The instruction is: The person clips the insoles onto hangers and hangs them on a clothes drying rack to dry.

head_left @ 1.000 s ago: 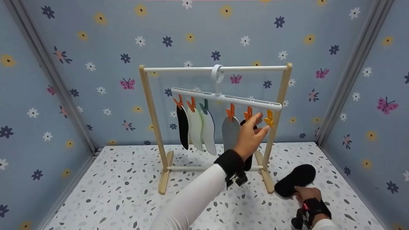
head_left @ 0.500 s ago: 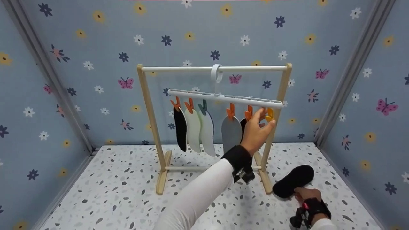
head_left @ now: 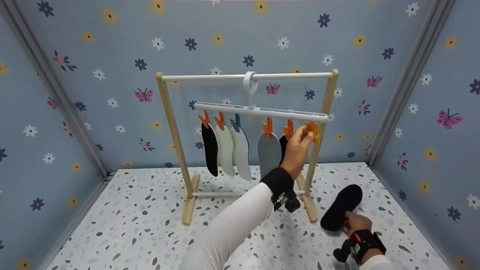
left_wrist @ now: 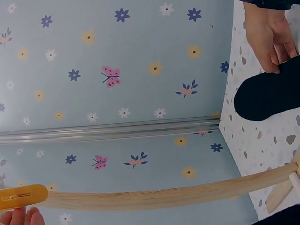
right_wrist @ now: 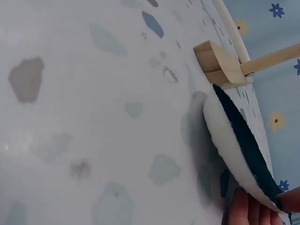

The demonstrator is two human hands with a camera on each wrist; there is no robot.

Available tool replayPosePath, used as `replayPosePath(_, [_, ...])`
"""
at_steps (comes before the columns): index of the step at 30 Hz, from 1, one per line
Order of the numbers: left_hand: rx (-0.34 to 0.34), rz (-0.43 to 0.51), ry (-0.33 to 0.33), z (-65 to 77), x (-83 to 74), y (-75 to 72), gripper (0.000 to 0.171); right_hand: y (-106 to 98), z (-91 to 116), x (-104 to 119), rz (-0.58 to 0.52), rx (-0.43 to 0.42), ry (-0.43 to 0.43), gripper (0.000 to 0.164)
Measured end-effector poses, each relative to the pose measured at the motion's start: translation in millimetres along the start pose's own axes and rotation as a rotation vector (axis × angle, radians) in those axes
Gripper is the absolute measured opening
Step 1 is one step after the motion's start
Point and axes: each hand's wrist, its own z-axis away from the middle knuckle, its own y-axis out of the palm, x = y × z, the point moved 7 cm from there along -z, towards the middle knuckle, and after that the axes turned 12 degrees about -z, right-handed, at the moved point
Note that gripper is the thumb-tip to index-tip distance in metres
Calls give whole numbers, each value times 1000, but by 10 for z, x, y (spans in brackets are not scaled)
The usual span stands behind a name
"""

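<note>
In the head view, my left hand point(head_left: 296, 152) pinches a yellow clothespin point(head_left: 314, 133) at the right end of the white hanger point(head_left: 288, 113). The left wrist view also shows this yellow clothespin point(left_wrist: 23, 197), with fingertips against its lower side. My right hand point(head_left: 358, 224) holds a black insole point(head_left: 343, 206) by its edge, low at the right of the rack. Up close in the right wrist view, the insole point(right_wrist: 229, 140) has a pale side and a dark side, tilted off the speckled surface between thumb and fingers.
The hanger hooks over the rail of a wooden rack point(head_left: 174, 138). Orange clothespins point(head_left: 267, 127) and a green clothespin point(head_left: 235, 123) hold several hanging insoles, among them a grey insole point(head_left: 269, 153) and a white insole point(head_left: 241, 157). Patterned walls point(head_left: 112, 56) enclose the speckled surface point(head_left: 123, 210).
My left hand has moved right and up to the yellow clothespin and now pinches it. The right hand has turned the black insole more upright, its far end swinging slightly left.
</note>
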Motion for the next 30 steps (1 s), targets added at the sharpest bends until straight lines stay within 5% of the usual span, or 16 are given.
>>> replayPosePath(3, [8, 5, 20, 7, -8, -16, 39, 37, 62, -15, -11, -19, -36, 4])
replayPosePath(9, [18, 12, 49, 28, -26, -38, 39, 95, 157, 58, 24, 12, -127, 41])
replayPosePath(14, [33, 14, 65, 41, -53, -49, 39, 168, 278, 280, 22, 10, -246, 41])
replayPosePath(20, [50, -24, 77, 40, -78, -75, 36, 426, 503, 407, -34, 109, -314, 30])
replayPosePath(30, [57, -76, 101, 27, -100, -41, 33, 641, 799, 457, 245, 274, -475, 27])
